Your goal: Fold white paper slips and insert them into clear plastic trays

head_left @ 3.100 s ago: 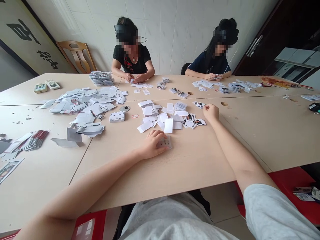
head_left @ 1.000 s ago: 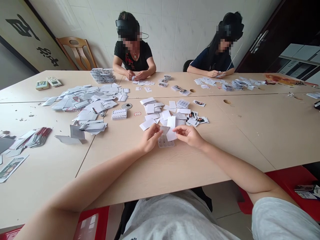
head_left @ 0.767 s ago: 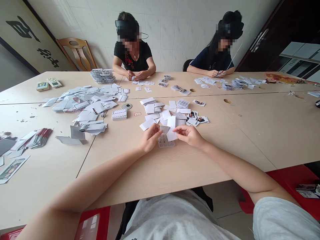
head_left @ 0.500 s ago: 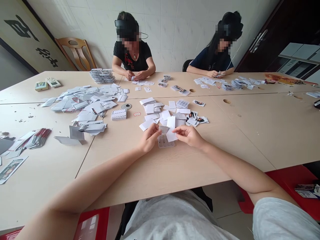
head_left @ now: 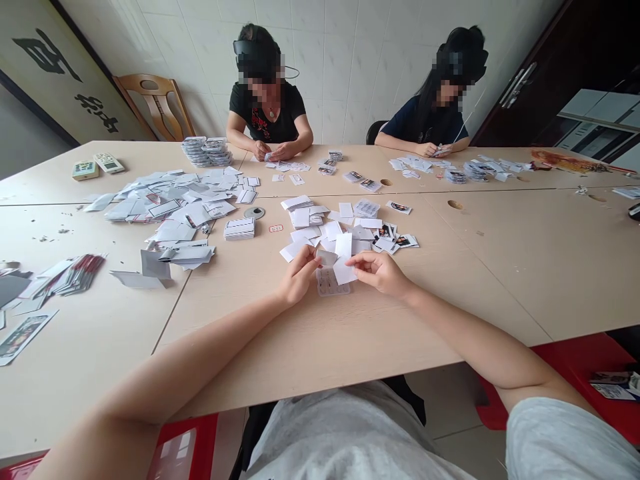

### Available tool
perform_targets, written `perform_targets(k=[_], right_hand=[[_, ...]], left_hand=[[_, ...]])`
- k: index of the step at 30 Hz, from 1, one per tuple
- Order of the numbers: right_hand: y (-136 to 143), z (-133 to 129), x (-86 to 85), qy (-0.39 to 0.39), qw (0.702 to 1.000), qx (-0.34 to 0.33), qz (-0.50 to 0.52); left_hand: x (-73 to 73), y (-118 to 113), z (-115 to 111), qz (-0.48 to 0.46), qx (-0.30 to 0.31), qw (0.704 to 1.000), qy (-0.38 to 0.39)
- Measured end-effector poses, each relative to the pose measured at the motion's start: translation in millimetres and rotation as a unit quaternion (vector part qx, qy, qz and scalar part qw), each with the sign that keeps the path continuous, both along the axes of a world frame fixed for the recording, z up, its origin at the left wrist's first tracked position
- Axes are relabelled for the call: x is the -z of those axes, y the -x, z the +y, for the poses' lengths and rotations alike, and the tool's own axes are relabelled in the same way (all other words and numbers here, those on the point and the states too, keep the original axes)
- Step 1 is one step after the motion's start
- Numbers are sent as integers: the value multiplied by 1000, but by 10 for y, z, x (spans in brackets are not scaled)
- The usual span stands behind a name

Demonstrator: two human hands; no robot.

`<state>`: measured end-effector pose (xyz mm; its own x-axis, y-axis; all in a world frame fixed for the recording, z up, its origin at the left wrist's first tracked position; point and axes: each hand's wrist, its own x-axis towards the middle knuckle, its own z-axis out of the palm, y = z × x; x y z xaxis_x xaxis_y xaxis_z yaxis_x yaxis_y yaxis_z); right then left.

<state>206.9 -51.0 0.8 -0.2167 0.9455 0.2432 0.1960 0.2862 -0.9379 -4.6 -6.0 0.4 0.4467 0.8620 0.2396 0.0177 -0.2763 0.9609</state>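
Observation:
Between finger and thumb, my left hand [head_left: 299,277] pinches a small greyish-white card [head_left: 327,257]. My right hand [head_left: 379,272] is closed on the edge of a longer white paper card [head_left: 344,268], which stands tilted beside the small one. Under both lies a clear plastic tray [head_left: 332,285] with little compartments, partly covered by the held paper. Just beyond my hands is a loose heap of white cards [head_left: 306,233]. At its right side lie several cards with dark printed pictures [head_left: 387,232], and another clear tray [head_left: 367,208] rests at its back.
To the left spreads a large pile of white paper sleeves [head_left: 173,193], with a neat card stack [head_left: 239,229] and a tape roll [head_left: 255,213] nearby. Two co-workers [head_left: 270,120] sit across the table [head_left: 500,267], handling small pieces. Packed boxes [head_left: 206,152] stand at the far side.
The small card in my left hand has tipped slightly. Both hands keep nearly the same place and hold; the whole view has shifted a little.

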Motion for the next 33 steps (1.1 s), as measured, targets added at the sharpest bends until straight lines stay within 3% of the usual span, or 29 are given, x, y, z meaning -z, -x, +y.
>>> perform_targets(k=[20,33], right_hand=[[-14,2,4,7,1000,-1,-8],[-22,7,9,14,1000,-4,-4]], left_hand=[[61,5,139,-149,14,977,154],[53,-16,144,-186,10,964,191]])
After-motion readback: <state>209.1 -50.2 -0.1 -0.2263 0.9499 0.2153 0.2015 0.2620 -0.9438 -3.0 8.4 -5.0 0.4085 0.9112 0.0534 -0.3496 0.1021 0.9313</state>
